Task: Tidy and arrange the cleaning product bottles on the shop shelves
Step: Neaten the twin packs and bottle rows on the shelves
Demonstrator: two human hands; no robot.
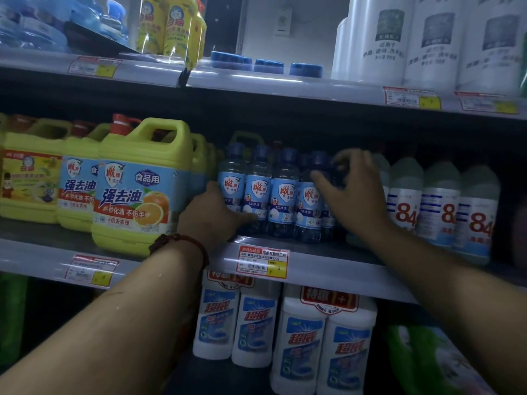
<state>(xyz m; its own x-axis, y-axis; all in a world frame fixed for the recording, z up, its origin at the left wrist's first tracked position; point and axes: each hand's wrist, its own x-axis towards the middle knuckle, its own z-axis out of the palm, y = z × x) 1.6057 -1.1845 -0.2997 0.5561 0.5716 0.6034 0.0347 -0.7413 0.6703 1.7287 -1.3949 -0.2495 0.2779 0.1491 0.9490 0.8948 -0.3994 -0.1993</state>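
A row of small clear bottles (281, 195) with blue caps and blue-white labels stands on the middle shelf (313, 263). My left hand (212, 213) grips the base of the leftmost small bottle (231, 178), thumb up along its side. My right hand (352, 189) is at the right end of the row, fingers curled over the top of the rightmost small bottle (309, 201), which it partly hides. Whether it grips that bottle is unclear.
Large yellow-green detergent jugs (137, 189) stand left of the row, white "84" bottles (439, 206) to the right. White bottles (302, 337) fill the shelf below. The top shelf holds yellow bottles (171, 27), blue round blocks (268, 65) and tall white bottles (427, 41).
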